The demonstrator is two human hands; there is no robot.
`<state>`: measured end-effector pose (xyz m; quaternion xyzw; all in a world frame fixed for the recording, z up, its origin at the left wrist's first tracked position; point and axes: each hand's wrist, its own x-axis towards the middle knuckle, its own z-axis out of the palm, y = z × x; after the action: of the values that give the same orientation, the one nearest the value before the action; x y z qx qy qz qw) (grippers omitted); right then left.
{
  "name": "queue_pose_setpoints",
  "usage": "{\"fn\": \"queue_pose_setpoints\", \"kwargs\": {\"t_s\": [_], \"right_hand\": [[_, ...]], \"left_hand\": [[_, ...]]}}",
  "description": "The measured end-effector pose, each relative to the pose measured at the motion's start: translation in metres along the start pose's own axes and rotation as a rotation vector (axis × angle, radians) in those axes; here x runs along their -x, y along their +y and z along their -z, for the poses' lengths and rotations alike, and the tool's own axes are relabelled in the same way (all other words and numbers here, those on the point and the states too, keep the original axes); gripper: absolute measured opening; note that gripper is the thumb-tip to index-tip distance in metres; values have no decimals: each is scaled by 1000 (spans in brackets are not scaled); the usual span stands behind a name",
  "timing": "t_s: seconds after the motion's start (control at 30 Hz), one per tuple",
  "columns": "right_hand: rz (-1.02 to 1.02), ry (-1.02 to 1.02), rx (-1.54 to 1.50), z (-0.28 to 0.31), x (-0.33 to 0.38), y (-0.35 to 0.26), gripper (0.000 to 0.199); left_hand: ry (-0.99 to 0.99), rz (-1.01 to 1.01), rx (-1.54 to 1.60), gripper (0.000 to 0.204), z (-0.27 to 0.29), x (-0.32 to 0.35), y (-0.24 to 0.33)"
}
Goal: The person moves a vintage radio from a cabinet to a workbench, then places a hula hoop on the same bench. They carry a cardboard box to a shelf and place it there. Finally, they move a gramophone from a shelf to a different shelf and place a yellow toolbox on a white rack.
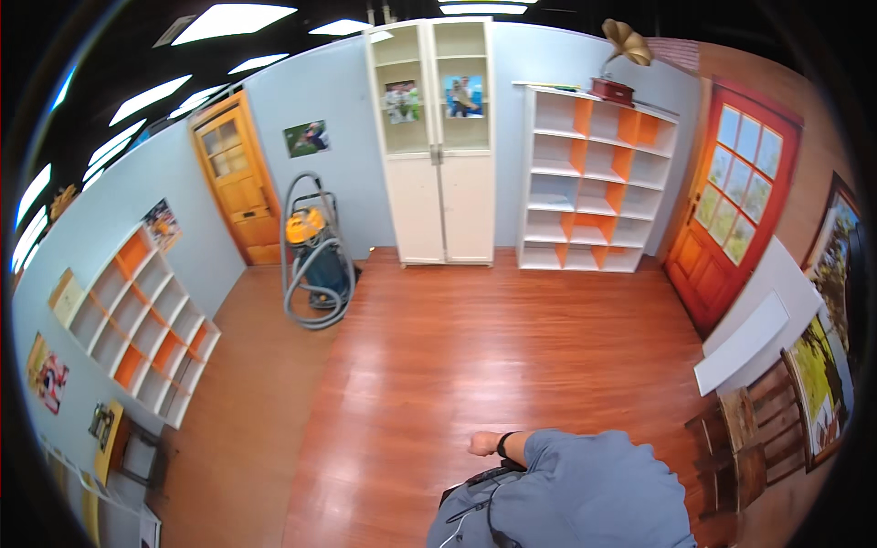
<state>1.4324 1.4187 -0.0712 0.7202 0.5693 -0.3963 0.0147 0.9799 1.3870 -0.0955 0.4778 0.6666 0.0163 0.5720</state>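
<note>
My right hand (484,444) is at the lower middle of the head view, in front of my body. A dark band is on its wrist, and the arm in a grey sleeve (585,457) reaches in from the right. The fingers look curled in, and nothing shows in them. Just below the hand, a black object (484,477) with cables lies against my grey shirt. My left hand is out of the picture. The hand hangs above a reddish wood floor (411,365), touching no furniture.
A vacuum cleaner (324,265) with a coiled grey hose stands by the orange wooden door (239,183). Along the back are a tall white cabinet (438,205) and a cubby shelf (596,183) bearing a gramophone (614,89). Right: red door (731,201), wooden chair (742,447). Left: another shelf (142,320).
</note>
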Motion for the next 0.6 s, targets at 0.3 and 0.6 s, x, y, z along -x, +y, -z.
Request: {"fn": "queue_pose_setpoints", "kwargs": {"t_s": [0.3,0.6], "right_hand": [[-316,-270,122,-66,-45,22,31],[-55,-529,-77,-148,-273,-265,25]], "left_hand": [[366,141,-499,27,-13,95,-283],[754,572,1032,28,-18,186,-286]]}}
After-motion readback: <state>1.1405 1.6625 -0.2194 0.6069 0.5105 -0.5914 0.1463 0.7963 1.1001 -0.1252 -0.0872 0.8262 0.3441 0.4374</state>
